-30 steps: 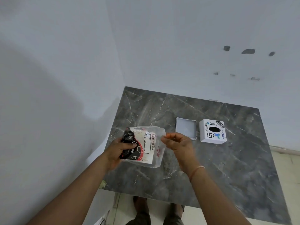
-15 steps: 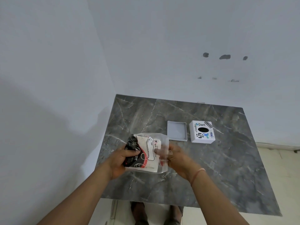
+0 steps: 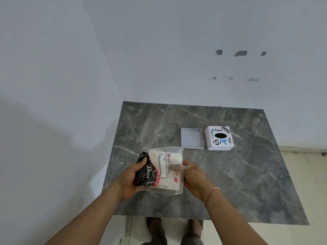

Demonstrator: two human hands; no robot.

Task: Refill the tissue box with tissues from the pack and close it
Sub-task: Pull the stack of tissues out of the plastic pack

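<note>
I hold a clear plastic tissue pack (image 3: pixel 166 170) with red, black and white print above the near left of the table. My left hand (image 3: pixel 131 181) grips its dark left end. My right hand (image 3: pixel 192 175) has its fingers at the pack's right open end, on the plastic and the white tissues. Further back lies a shallow grey tray-like box base (image 3: pixel 191 140), lying open, with nothing in it. Right of it stands the white tissue box cover (image 3: pixel 220 138), printed with logos, with a black oval hole on top.
The grey marble-pattern table (image 3: pixel 238 183) stands in a corner between white walls. Its front edge runs just below my forearms, with tiled floor and my feet (image 3: pixel 174 230) beneath.
My right hand has come down from above the pack onto its right open end. The view has tilted and shifted; the box parts have stayed where they were.
</note>
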